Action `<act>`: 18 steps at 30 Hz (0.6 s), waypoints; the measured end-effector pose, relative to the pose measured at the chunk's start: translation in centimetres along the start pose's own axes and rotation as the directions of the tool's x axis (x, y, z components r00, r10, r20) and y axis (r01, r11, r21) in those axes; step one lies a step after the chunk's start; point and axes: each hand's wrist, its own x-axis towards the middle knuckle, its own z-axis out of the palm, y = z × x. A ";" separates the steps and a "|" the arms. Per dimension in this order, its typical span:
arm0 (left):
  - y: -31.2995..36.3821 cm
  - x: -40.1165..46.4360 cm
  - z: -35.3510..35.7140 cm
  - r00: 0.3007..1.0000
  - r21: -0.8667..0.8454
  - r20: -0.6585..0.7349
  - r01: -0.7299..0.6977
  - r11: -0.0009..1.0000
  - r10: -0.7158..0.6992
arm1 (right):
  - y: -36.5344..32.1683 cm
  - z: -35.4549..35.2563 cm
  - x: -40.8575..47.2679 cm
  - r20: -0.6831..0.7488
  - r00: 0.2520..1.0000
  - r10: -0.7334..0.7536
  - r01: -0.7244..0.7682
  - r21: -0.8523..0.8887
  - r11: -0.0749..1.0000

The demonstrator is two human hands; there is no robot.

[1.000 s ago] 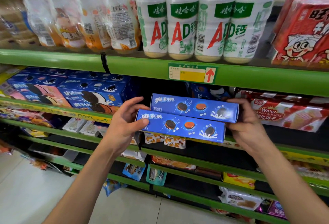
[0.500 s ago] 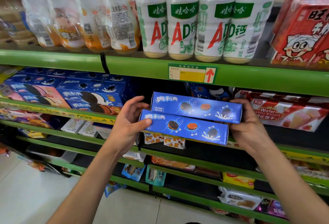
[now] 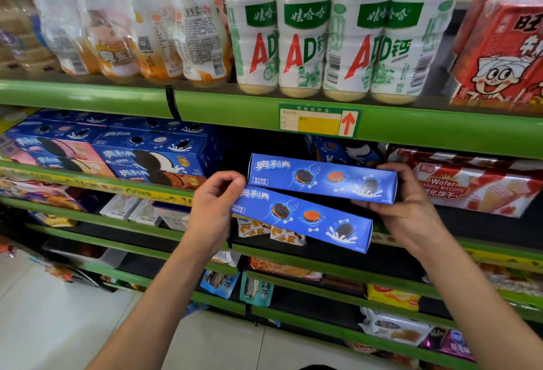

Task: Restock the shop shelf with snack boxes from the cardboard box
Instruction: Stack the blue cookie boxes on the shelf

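Hands at the front of a green shelf rail (image 3: 223, 112): left hand (image 3: 213, 208), fingers curled round the left end of the lower snack box (image 3: 302, 218); right hand (image 3: 408, 202), gripping the right ends of that box and the upper snack box (image 3: 321, 178). Both boxes long, blue, stacked slightly askew, held in air just below the rail, before a dark gap. Blue biscuit cartons (image 3: 152, 158) left of the gap; wafer packs (image 3: 476, 184) right. White bottles (image 3: 326, 32) above the rail.
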 end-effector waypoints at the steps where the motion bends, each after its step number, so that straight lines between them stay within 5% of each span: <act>1: -0.1 0.0 0.3 0.999 0.023 -0.034 -0.005 1.000 0.005 | 0.0 0.0 0.0 0.005 1.000 -0.001 0.001 0.001 1.000; 18: -0.4 -0.2 1.5 0.991 0.051 -0.135 -0.013 0.999 0.020 | 0.0 0.1 0.1 -0.026 0.999 0.021 -0.021 -0.019 1.000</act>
